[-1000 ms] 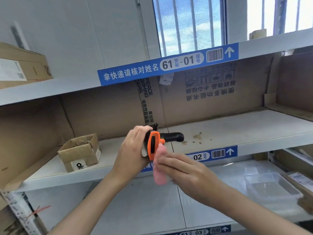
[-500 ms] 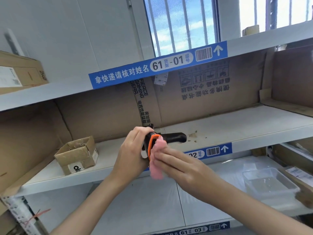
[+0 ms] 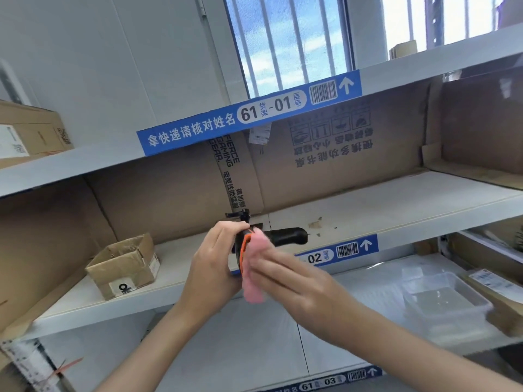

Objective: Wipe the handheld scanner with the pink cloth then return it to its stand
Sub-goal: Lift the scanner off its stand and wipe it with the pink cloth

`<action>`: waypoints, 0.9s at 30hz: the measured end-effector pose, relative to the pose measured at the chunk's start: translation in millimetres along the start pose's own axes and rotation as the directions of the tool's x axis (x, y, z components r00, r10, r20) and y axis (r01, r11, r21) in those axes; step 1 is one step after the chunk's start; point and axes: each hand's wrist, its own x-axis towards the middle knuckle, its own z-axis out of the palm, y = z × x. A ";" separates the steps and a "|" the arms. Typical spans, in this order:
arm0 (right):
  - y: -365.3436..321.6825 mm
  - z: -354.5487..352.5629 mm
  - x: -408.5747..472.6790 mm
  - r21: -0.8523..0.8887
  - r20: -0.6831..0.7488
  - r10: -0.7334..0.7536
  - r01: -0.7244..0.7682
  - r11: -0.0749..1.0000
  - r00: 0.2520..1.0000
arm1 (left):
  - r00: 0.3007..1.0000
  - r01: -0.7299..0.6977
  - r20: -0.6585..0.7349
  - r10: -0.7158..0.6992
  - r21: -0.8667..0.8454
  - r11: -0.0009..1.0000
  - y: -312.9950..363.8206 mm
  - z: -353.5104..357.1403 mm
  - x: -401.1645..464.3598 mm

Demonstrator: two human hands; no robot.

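wiping step in hand. left hand (image 3: 210, 267) grips the handheld scanner (image 3: 254, 240) by its head, held up in front of the middle shelf (image 3: 396, 210), black handle pointing right. right hand (image 3: 285, 275), blurred, presses the pink cloth (image 3: 253, 275) on the orange edge. the black stand (image 3: 240, 215) appears just behind. next, by my reckoning: finish wiping, lift the cloth away, seat the scanner there.

The scanner (image 3: 283, 237) is black with an orange band at its head, and the cloth (image 3: 254, 267) over it is plain pink. The shelf (image 3: 396, 210) is pale grey-white, edged by blue labels (image 3: 249, 114) bearing white characters and black barcodes. The cardboard box (image 3: 124, 267) is brown, and the tray (image 3: 444, 301) is clear.
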 end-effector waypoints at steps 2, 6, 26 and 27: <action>-4.4 -0.7 -6.8 0.036 0.013 -0.023 0.022 0.999 1.000 | 1.000 -0.011 0.000 0.011 0.017 1.000 -0.1 -2.6 0.9; -8.5 -12.3 -6.8 0.220 -0.084 0.148 -0.127 0.967 0.985 | 1.000 -0.024 0.013 0.023 0.022 0.999 -4.7 -4.1 -4.1; 4.4 -32.3 27.9 0.167 -0.111 0.454 -0.434 0.885 0.884 | 0.981 -0.191 0.048 0.189 0.038 0.981 3.7 -11.9 -26.7; 0.3 -31.5 30.8 0.191 -0.102 0.420 -0.397 0.898 0.902 | 0.974 -0.224 0.043 0.223 0.045 0.973 5.5 -11.5 -25.6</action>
